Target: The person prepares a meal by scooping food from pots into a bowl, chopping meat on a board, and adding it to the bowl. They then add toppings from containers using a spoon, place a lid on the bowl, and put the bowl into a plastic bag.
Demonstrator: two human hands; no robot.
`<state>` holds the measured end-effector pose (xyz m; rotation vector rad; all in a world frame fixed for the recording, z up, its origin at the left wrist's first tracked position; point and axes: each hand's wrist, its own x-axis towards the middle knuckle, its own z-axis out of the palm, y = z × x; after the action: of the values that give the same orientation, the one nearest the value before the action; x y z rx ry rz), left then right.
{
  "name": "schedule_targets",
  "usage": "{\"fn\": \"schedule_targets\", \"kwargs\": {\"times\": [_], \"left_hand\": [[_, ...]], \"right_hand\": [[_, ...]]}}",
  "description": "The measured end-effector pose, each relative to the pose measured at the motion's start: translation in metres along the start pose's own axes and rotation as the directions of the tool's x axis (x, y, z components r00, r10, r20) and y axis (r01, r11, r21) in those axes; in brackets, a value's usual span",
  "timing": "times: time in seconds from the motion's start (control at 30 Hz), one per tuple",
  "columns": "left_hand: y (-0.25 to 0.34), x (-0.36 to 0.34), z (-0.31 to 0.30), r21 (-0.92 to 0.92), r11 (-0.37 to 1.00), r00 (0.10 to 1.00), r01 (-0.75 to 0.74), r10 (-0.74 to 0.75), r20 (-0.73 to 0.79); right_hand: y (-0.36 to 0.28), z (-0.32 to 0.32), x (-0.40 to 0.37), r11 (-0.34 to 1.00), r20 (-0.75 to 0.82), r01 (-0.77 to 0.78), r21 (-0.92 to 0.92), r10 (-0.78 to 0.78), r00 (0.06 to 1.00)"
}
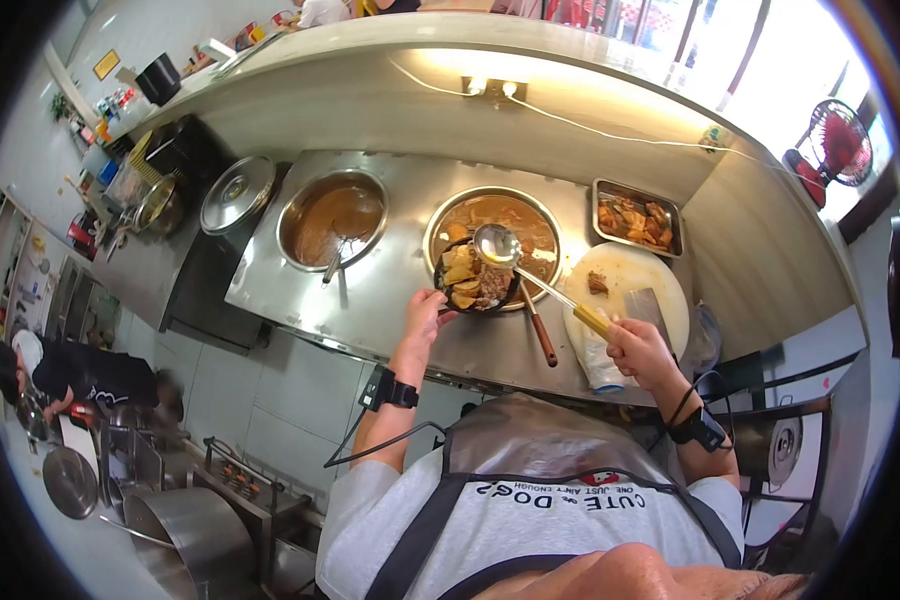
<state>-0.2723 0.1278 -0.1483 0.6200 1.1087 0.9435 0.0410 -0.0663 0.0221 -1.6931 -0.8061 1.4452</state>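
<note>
Left hand is closed on the rim of a dark bowl of food, held at the near edge of the stew pot. Right hand is fisted round the ladle handle, scoop just above the bowl, possibly empty (glare). Cutting board sits beside the pot.

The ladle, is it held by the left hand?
No, the right hand grips the ladle by its yellow handle, while the left hand holds the bowl of food.
</note>
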Motion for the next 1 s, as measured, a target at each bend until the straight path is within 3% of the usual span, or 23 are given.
{"fn": "schedule_targets", "kwargs": {"times": [0.07, 0.27, 0.37, 0.4, 0.47, 0.5, 0.6, 0.73, 0.87, 0.93, 1.0], "left_hand": [[-0.003, -0.003, 0.0, 0.0, 1.0, 1.0, 0.002, -0.002, 0.012], [-0.007, -0.019, 0.0, -0.07, 0.997, 0.999, -0.039, 0.039, -0.007], [-0.003, -0.037, -0.001, -0.077, 0.994, 0.996, -0.075, 0.071, -0.053], [-0.002, -0.045, 0.001, -0.084, 0.993, 0.995, -0.083, 0.078, -0.061], [0.0, -0.064, 0.002, -0.087, 0.988, 0.986, -0.125, 0.114, -0.126], [0.003, -0.078, 0.005, -0.098, 0.986, 0.982, -0.133, 0.117, -0.147], [0.003, -0.113, 0.004, -0.111, 0.981, 0.968, -0.16, 0.134, -0.211], [0.001, -0.163, 0.005, -0.129, 0.978, 0.945, -0.161, 0.115, -0.306], [-0.001, -0.204, -0.001, -0.181, 0.966, 0.915, -0.187, 0.103, -0.391], [0.0, -0.215, -0.009, -0.201, 0.957, 0.902, -0.208, 0.109, -0.417], [0.001, -0.224, -0.021, -0.238, 0.944, 0.905, -0.228, 0.116, -0.409]], "right_hand": [[0.0, -0.015, -0.002, 0.968, 0.026, -0.051, 0.245, 0.046, 0.999], [0.003, -0.098, 0.023, 0.965, -0.142, 0.097, 0.244, -0.063, 0.988], [0.028, -0.154, 0.07, 0.976, -0.364, 0.212, -0.044, -0.213, 0.907], [0.039, -0.173, 0.088, 0.975, -0.355, 0.216, -0.049, -0.22, 0.909], [0.056, -0.207, 0.121, 0.898, -0.507, 0.176, -0.403, -0.379, 0.774], [0.064, -0.224, 0.137, 0.914, -0.53, 0.176, -0.365, -0.36, 0.768], [0.085, -0.264, 0.177, 0.905, -0.49, 0.197, -0.376, -0.375, 0.787], [0.103, -0.289, 0.208, 0.958, -0.347, 0.161, -0.237, -0.238, 0.907], [0.128, -0.292, 0.228, 0.969, -0.417, 0.203, -0.139, -0.243, 0.876], [0.156, -0.333, 0.258, 0.919, -0.244, 0.231, -0.318, -0.315, 0.917], [0.16, -0.348, 0.26, 0.765, -0.448, 0.073, -0.64, -0.449, 0.773]]}}
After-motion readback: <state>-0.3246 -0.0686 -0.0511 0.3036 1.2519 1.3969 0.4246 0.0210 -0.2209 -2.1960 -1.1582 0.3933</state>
